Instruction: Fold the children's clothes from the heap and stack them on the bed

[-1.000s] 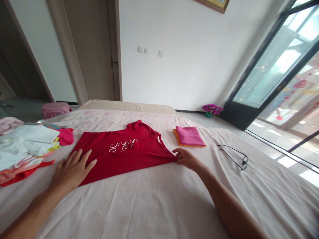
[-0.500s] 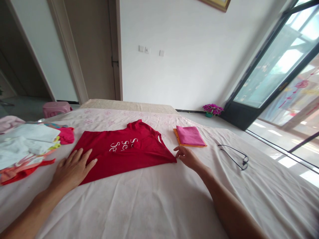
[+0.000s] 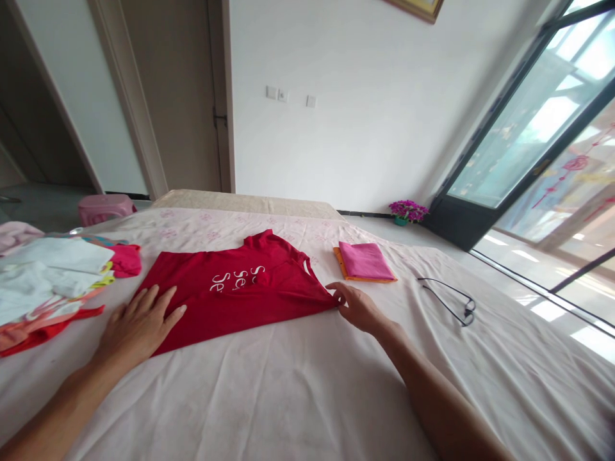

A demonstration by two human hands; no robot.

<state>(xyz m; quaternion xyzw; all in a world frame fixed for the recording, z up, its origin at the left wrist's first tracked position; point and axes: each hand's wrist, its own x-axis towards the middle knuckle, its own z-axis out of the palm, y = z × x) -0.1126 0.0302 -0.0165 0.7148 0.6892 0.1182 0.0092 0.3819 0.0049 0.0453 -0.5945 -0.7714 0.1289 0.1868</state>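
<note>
A red T-shirt (image 3: 230, 301) with white lettering lies on the pale bed sheet (image 3: 230, 397), its near side folded over toward the middle. My left hand (image 3: 139, 320) rests flat on the hem end, fingers spread. At the collar end, the fingers of my right hand (image 3: 358, 307) pinch the shirt's near corner. Just beyond that hand sits a folded pink cloth (image 3: 365, 260) on top of an orange one (image 3: 339, 261).
Loose clothes (image 3: 52, 269) are heaped at the left. Black-framed glasses (image 3: 461, 307) lie on the sheet at the right. A pink stool (image 3: 106, 209) stands past the far left edge, and purple flowers (image 3: 408, 210) stand on the floor at the far right.
My right hand has moved slightly left and closed on the corner of the T-shirt. The left hand stays flat in place.
</note>
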